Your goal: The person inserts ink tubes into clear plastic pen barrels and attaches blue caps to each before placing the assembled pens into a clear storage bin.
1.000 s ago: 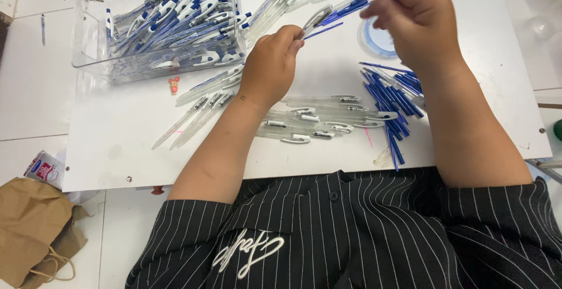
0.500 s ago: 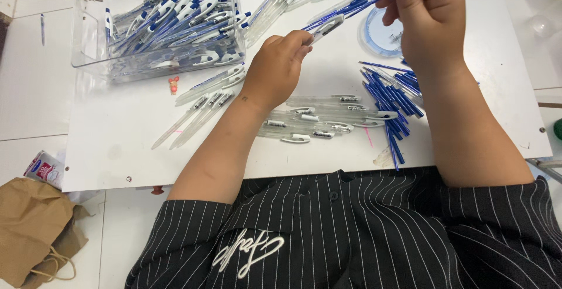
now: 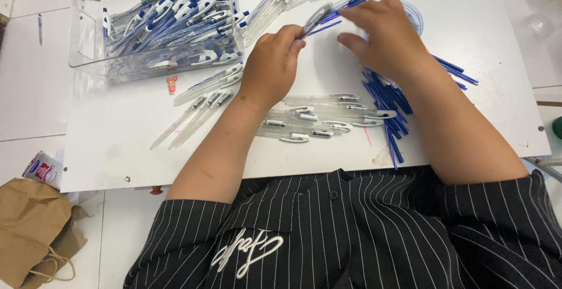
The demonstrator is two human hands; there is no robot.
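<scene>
My left hand point(image 3: 274, 60) grips a clear pen barrel point(image 3: 316, 18) by its lower end, tilted up to the right. My right hand point(image 3: 381, 36) is just right of it, fingers bent around the thin blue refill point(image 3: 328, 27) that sticks out of the barrel's end. Several more blue refills point(image 3: 386, 98) lie in a pile under my right forearm. A row of clear barrels with white clips point(image 3: 319, 119) lies between my arms on the white board point(image 3: 117, 148).
A clear plastic box point(image 3: 88, 60) full of blue-and-white pens stands at the back left. More clear barrels point(image 3: 199, 104) lie loose beside it. A round clear lid point(image 3: 414, 15) sits behind my right hand. A brown paper bag point(image 3: 32, 230) lies on the floor, lower left.
My right hand has come down from the far edge of the board toward my left hand, bringing the blue refill along to the barrel. My left hand has hardly shifted.
</scene>
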